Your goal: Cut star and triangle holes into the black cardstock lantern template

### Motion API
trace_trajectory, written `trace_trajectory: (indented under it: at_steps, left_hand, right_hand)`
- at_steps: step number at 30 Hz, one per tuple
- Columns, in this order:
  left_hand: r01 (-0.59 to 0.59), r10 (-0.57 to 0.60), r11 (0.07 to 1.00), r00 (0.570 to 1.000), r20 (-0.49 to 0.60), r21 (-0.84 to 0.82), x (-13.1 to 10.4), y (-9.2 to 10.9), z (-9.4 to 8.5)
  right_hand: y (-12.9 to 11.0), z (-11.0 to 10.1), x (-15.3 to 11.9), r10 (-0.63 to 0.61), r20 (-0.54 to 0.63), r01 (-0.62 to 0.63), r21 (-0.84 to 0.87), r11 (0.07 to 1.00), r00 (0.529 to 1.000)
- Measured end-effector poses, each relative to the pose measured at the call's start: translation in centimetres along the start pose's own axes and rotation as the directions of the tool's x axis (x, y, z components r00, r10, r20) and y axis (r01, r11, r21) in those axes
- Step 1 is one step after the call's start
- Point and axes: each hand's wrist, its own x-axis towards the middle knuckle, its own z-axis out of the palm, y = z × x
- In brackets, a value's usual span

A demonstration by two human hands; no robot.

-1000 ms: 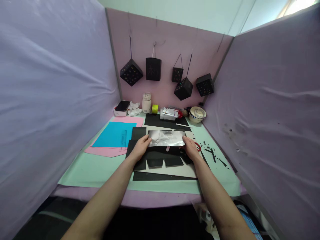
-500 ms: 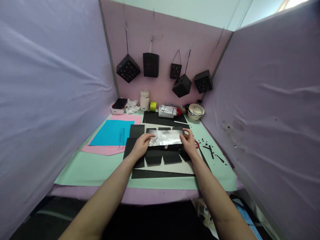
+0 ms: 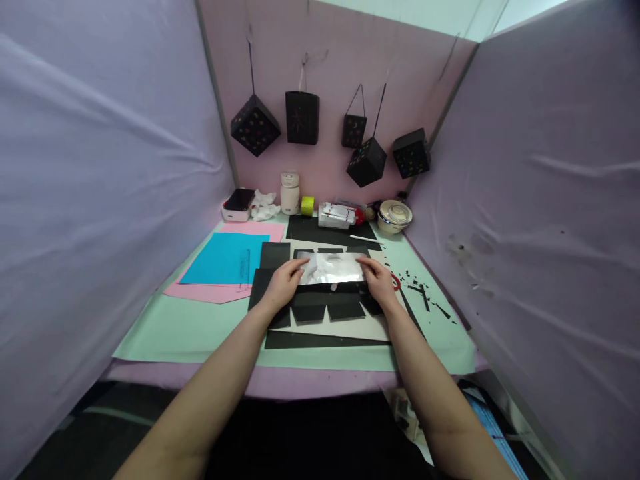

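Between my two hands is a shiny silver foil strip (image 3: 334, 269), held roughly level above black paper. My left hand (image 3: 284, 283) pinches its left end. The fingers of my right hand (image 3: 377, 279) are closed on its right end. Under the strip lies a black paper cutout with flaps (image 3: 327, 293), partly hidden by the foil. This cutout rests on a pale board (image 3: 340, 329). Just right of my right hand a red ring-shaped handle (image 3: 396, 283) shows, mostly covered.
Blue paper (image 3: 225, 259) overlaps pink paper (image 3: 195, 292) on the left. Black scraps (image 3: 425, 297) are scattered at right. Behind stand a white bottle (image 3: 289, 195), yellow tape (image 3: 307, 206), a clear case (image 3: 337, 215) and a lidded bowl (image 3: 394, 217). Black paper lanterns (image 3: 256, 127) hang above.
The view has tilted slightly down. My right fingers have shifted from the strip's upper right corner to a closer pinch on its right end. My left hand keeps its hold.
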Motion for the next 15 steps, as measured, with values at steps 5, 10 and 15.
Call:
trace_trajectory:
  at_steps: [5, 10, 15]
  left_hand:
    - [0.002, -0.002, 1.0, 1.0, -0.01, -0.005, 0.0, -0.07, -0.04]
    - [0.013, -0.013, 1.0, 1.0, -0.028, -0.015, 0.1, -0.06, -0.27]
    - [0.031, -0.032, 0.999, 0.998, -0.051, -0.023, 0.25, -0.24, -0.36]
  right_hand:
    - [0.24, -0.07, 0.02, 0.01, 0.018, -0.009, -0.002, 1.0, 1.0]
    - [-0.17, -0.18, -0.1, -0.005, 0.11, 0.004, 0.008, 1.0, 0.994]
    - [-0.47, -0.2, -0.15, -0.013, 0.183, 0.003, 0.051, 0.999, 0.983]
